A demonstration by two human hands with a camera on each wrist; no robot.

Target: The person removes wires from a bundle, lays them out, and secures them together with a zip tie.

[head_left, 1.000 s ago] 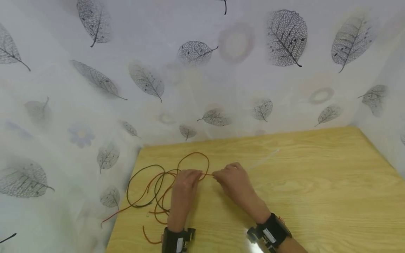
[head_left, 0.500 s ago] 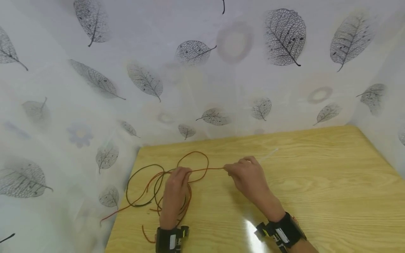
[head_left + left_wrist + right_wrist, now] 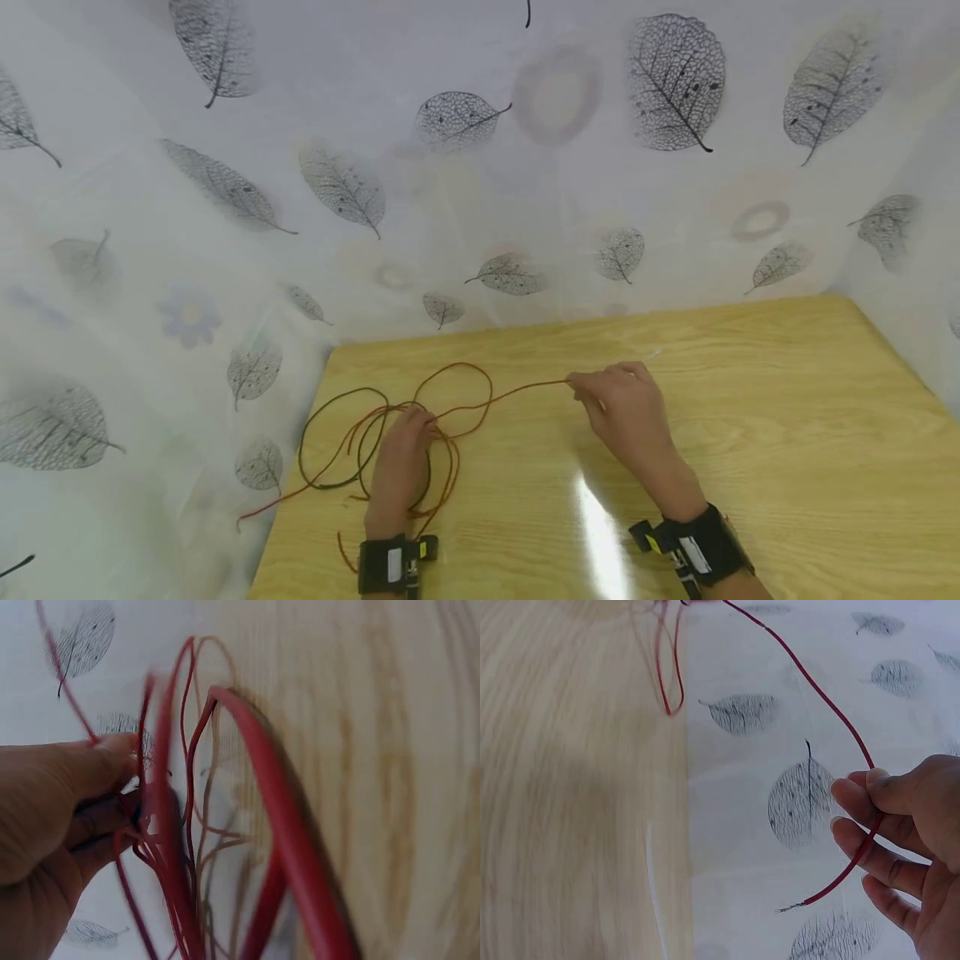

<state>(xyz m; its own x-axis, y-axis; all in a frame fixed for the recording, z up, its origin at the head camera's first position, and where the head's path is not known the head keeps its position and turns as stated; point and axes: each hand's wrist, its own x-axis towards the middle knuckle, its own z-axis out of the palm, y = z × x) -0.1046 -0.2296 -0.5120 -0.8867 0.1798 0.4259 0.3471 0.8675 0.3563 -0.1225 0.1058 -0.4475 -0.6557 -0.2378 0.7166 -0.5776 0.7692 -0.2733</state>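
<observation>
A thin red electrical wire (image 3: 525,387) stretches between both hands above the table. My right hand (image 3: 630,417) pinches it near one end between thumb and fingertips. In the right wrist view that wire's stripped end (image 3: 789,908) shows bare strands below the fingers. My left hand (image 3: 401,467) pinches the same wire farther along, over a loose tangle. In the left wrist view several red wire loops (image 3: 281,802) hang close to the left fingers (image 3: 105,757). A dark wire (image 3: 302,450) lies looped at the left, partly hidden by the left hand.
The wood-grain table (image 3: 750,467) meets a leaf-patterned covering (image 3: 555,183) at the back and left. A thin white strip (image 3: 652,885) lies beyond the right hand. One red wire end (image 3: 247,521) overhangs the table's left edge. A short red piece (image 3: 345,552) lies near the left wrist.
The right hand has moved right and slightly away, drawing the wire out. My left hand has shifted left and back toward the body. The span of wire between them is much longer.
</observation>
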